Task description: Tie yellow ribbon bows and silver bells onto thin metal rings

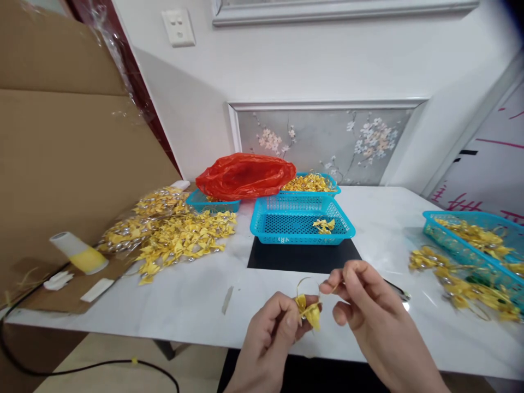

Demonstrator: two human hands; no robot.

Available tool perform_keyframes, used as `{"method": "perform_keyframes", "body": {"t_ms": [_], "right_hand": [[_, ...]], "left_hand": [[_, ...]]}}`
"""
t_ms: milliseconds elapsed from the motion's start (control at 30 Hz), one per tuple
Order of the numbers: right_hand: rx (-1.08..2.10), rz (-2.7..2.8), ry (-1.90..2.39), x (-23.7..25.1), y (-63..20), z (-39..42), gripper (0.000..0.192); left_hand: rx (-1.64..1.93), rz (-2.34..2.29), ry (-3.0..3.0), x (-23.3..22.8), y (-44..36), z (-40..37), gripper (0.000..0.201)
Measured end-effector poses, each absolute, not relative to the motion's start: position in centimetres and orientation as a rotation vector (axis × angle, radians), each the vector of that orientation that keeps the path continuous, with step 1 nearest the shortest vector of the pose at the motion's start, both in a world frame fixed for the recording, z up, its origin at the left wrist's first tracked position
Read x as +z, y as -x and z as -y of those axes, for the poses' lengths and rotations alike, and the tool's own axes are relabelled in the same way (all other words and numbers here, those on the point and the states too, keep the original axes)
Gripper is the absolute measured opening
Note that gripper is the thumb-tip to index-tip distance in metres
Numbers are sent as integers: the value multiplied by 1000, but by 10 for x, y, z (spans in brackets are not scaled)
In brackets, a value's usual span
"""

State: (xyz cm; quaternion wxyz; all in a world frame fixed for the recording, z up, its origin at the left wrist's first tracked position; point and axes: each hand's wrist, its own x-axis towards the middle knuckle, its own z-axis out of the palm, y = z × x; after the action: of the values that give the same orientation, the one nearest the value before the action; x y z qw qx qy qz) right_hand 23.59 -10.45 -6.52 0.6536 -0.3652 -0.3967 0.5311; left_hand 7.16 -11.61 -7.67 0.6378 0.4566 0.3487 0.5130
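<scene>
Between thumb and fingers, my left hand (272, 333) grips a small yellow ribbon ornament (311, 315) with folded, petal-like pieces. A thin cord loops up from it. My right hand (368, 305) pinches a strand of that yellow cord, a short way up and right of the ornament. Both hands are above the near edge of the white table (184, 305). Just beyond them stands a blue plastic basket (257, 232), with a small yellow ornament (325, 225) lying in its right side. The basket rests partly on a black mat (303, 256).
At left lies a large heap of yellow ornaments (184, 234) beside a yellow-white cone (79, 252). A red plastic bag (245, 177) covers part of a rear basket. Another filled blue basket (462, 240) stands at right, with loose ornaments (462, 284) in front. A cardboard box (61, 153) rises at left.
</scene>
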Motion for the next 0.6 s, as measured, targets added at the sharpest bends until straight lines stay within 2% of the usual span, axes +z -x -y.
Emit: {"method": "perform_keyframes", "body": {"t_ms": [67, 200, 600], "right_hand": [[1292, 721, 760, -68, -239, 97, 20], [1258, 655, 734, -72, -247, 88, 22], [858, 680, 807, -86, -274, 78, 20]], "left_hand": [[1162, -768, -979, -77, -71, 116, 26], [1161, -738, -920, -77, -72, 115, 25], [1155, -780, -909, -70, -70, 115, 27]]}}
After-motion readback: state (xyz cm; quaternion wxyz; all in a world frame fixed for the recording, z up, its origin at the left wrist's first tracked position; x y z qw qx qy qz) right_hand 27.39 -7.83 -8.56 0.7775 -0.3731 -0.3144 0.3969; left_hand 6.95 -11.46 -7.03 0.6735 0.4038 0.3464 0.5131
